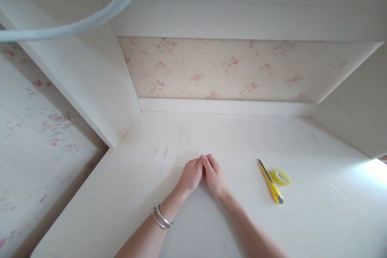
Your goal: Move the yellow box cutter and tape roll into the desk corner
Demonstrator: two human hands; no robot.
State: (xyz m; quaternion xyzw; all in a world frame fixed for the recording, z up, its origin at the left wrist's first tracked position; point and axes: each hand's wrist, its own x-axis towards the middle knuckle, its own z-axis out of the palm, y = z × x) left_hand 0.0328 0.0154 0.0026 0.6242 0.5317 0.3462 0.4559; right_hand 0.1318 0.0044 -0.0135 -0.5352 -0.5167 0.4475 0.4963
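My left hand (191, 175) and my right hand (214, 175) rest side by side on the white desk (145, 193), knuckles up and fingers curled under, the fingertips of both meeting in the middle. Whether anything lies between the fingers is hidden. Two silver bangles (161, 217) sit on my left wrist. A yellow utility knife (270, 181) lies on the desk to the right of my right hand, and a small roll of clear tape with a yellow core (281, 177) lies just beyond it.
The desk sits in a white alcove with a side panel (90, 84) at left, another at right, and floral wallpaper (226, 68) behind. A pale cable (90, 18) hangs across the top of the view.
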